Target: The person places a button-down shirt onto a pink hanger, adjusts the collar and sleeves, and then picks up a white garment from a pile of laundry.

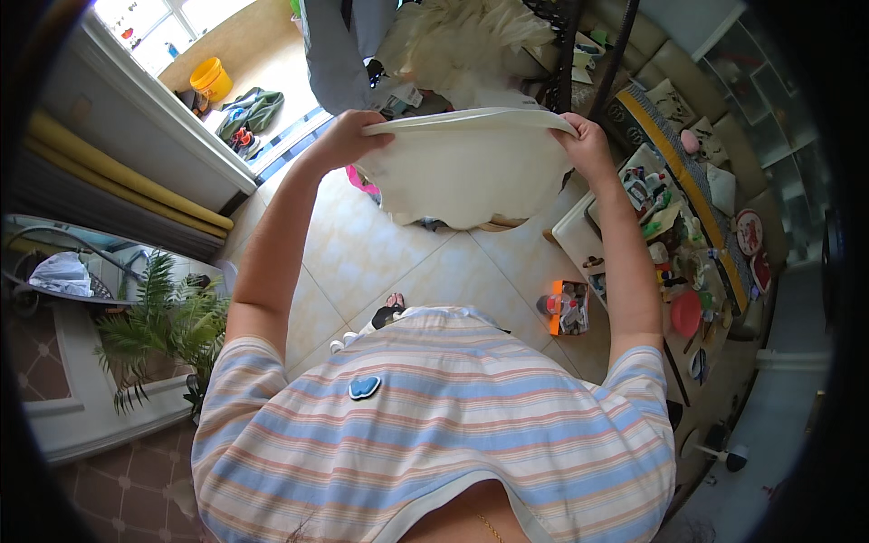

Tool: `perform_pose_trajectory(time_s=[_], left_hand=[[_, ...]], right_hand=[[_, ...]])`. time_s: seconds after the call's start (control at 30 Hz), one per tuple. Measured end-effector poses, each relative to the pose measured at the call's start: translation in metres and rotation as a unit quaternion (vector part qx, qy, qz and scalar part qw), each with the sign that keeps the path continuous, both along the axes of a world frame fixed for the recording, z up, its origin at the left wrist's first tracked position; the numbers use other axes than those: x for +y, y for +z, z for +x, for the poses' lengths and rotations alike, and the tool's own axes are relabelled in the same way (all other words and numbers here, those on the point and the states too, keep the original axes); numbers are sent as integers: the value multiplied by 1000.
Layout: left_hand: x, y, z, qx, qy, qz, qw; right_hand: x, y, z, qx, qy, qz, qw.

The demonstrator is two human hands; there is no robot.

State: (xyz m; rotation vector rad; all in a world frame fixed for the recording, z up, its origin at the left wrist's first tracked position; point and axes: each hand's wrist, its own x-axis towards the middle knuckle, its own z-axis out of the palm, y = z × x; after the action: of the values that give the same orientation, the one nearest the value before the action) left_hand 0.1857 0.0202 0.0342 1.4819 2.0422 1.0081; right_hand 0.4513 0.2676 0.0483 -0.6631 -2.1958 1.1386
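Note:
A cream-white cloth item, perhaps a garment, hangs stretched between my two raised hands. My left hand pinches its upper left corner between thumb and fingers. At the upper right corner, my right hand grips the same folded top edge. The cloth's lower edge is wavy and hangs over the tiled floor. A bright pink thing and other partly seen items show around its edge; what lies behind the cloth is hidden.
Beyond the cloth is a heap of cream tulle-like fabric. A cluttered table and an orange box of items stand right. To the left are a potted palm, a yellow bucket and dark green cloth.

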Motion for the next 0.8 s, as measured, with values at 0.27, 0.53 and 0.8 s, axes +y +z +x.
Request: perform_pose_trajectory(time_s=[0.27, 0.53, 0.8], left_hand=[[3, 16, -14, -97, 88, 84, 988], [1, 19, -15, -125, 104, 136, 977], [7, 37, 5, -120, 79, 112, 983]], right_hand=[[16, 14, 13, -56, -38, 239, 969], [16, 11, 11, -37, -44, 244, 968], [9, 10, 3, -59, -34, 16, 998]])
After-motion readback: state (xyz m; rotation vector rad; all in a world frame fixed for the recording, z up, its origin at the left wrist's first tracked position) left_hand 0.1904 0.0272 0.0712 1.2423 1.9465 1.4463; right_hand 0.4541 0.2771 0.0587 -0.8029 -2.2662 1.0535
